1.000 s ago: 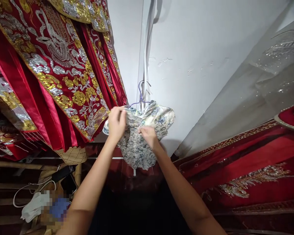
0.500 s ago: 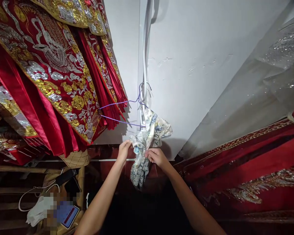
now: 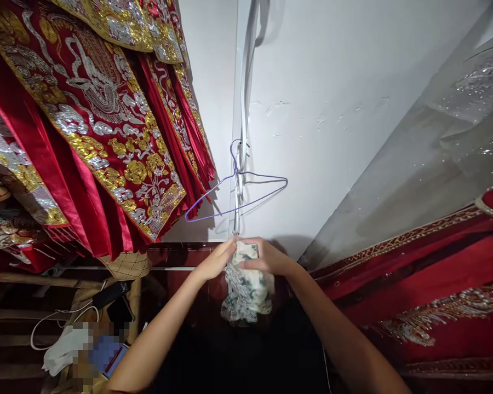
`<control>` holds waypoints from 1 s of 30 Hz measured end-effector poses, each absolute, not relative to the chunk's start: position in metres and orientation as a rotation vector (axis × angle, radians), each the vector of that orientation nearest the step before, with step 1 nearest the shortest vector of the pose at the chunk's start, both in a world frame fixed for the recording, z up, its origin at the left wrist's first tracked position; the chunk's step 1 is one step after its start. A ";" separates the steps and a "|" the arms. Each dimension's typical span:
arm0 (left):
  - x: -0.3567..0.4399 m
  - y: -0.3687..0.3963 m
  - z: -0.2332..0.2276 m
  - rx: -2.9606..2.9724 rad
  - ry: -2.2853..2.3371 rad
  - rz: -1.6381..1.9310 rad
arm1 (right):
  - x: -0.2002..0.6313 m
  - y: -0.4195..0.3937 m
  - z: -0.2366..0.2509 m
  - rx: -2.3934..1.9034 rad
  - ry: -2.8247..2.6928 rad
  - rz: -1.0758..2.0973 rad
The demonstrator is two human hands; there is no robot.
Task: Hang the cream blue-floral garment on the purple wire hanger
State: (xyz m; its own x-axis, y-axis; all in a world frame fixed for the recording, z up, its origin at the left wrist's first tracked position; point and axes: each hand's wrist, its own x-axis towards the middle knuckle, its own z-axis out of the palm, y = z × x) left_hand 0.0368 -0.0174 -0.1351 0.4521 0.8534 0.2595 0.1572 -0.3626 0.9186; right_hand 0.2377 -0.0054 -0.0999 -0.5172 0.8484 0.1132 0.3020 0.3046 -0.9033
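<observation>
A white garment with a dark green and blue print [image 3: 246, 293] hangs bunched from my two hands, a little blurred by motion. My left hand [image 3: 218, 258] pinches its upper left edge, fingers pressed together. On the other side, my right hand [image 3: 268, 257] grips the top of the cloth between thumb and fingers. Just above, a bare purple wire hanger [image 3: 236, 212] dangles by its hook from a white strap [image 3: 243, 98] along the wall. Neither hand touches the hanger. Which part of the garment is held I cannot tell.
Red robes with gold and silver embroidery [image 3: 119, 126] hang at the left. A bamboo seat [image 3: 135, 306] below them bears a phone [image 3: 121, 311], cables and a white pouch [image 3: 68, 350]. Sheer sequined fabric [image 3: 419, 142] and a beaded red garment [image 3: 447, 273] fill the right.
The garment has come off the purple hanger and dropped lower in my hands. The hanger has swung and now hangs bare. My right hand has moved slightly right and up.
</observation>
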 end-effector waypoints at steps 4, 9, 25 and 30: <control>0.010 -0.022 -0.143 1.938 1.016 0.661 | 0.243 0.033 -0.078 -1.037 -1.866 0.824; -0.014 -0.019 -0.114 2.180 1.446 0.596 | 0.235 0.090 -0.103 -1.037 -1.726 0.816; -0.057 0.041 -0.060 2.418 1.490 1.110 | 0.255 0.057 -0.100 -1.132 -1.817 0.881; -0.044 0.063 -0.053 2.389 1.405 1.205 | 0.272 0.043 -0.084 -1.123 -1.801 0.748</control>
